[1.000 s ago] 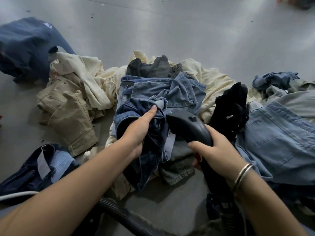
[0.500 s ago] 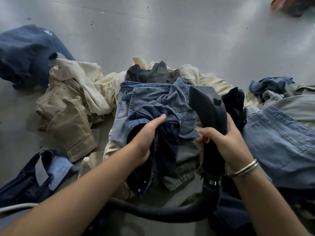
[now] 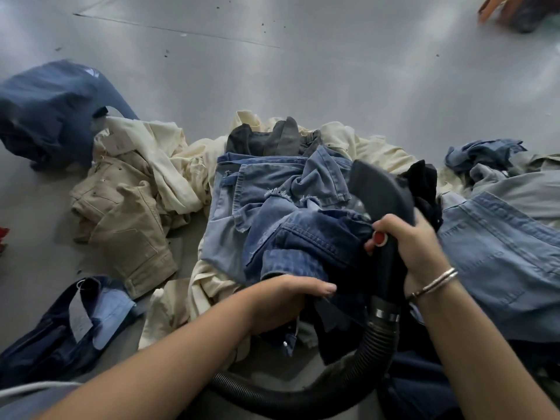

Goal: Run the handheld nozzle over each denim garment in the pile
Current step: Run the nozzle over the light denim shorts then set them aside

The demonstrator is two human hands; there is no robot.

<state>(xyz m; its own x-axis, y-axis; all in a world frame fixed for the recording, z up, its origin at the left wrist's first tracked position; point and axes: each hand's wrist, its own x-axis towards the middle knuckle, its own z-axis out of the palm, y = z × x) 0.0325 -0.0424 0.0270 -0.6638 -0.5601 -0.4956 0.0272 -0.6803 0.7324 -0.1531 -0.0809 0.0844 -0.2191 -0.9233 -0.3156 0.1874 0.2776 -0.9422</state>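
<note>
Right hand [image 3: 415, 247] gripping black nozzle [image 3: 381, 189], left hand [image 3: 288, 298] clutching dark denim garment [image 3: 318, 237], no legible labels

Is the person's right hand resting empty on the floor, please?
No, the right hand grips the black nozzle above the denim.

I see the right hand [image 3: 415, 244] gripping the black plastic handheld nozzle [image 3: 380, 189], its tip over the crumpled blue denim garment [image 3: 281, 207]. The left hand [image 3: 291, 298] clutches dark indigo denim [image 3: 318, 237] beside the ribbed black hose [image 3: 357, 368].
</note>
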